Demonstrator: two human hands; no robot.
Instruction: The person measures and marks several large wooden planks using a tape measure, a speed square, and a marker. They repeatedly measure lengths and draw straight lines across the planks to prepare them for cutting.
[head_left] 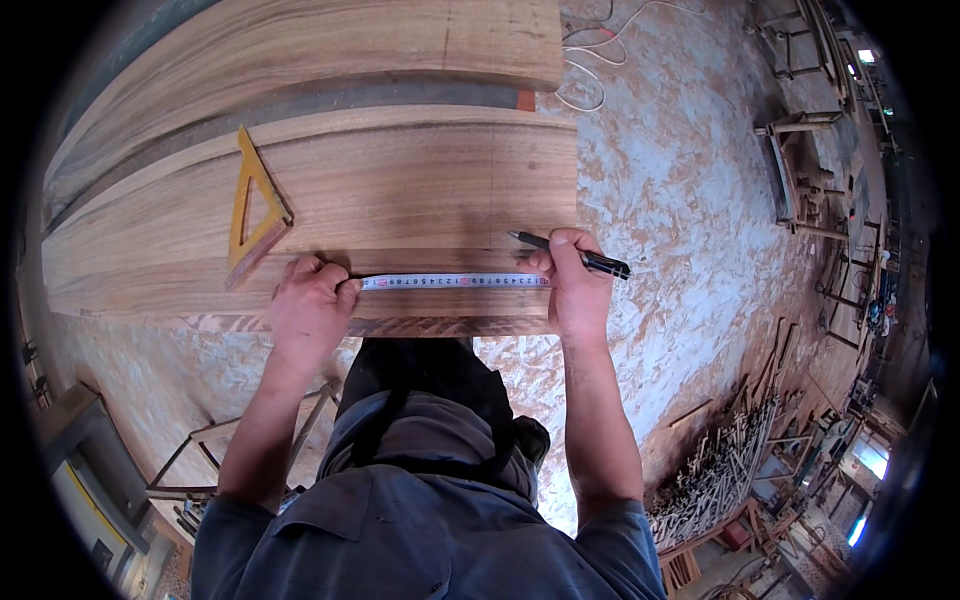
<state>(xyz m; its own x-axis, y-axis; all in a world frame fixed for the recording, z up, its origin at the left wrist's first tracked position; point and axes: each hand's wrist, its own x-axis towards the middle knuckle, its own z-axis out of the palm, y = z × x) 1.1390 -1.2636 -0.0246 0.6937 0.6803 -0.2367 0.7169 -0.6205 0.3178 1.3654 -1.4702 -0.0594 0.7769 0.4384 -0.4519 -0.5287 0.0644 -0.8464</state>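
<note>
A white tape measure (440,282) is stretched between my hands along the near edge of a wide wooden board (390,190). Closed around the tape's left end is my left hand (312,295); whatever else lies inside that grip is hidden. My right hand (578,285) pinches the other end of the tape at the board's right end, and a black pen (590,260) sits between its fingers, tip pointing left. Left of centre on the board lies a yellow triangle square (257,205) with a brown base. A thin pencil line crosses the board near its right end.
Beyond a dark gap lies a second wooden board (350,40). A pale cable (597,85) loops over the stained floor (670,220). Many wooden sticks (715,470) stand bundled at lower right, and frames line the right side. A machine (95,470) stands at lower left.
</note>
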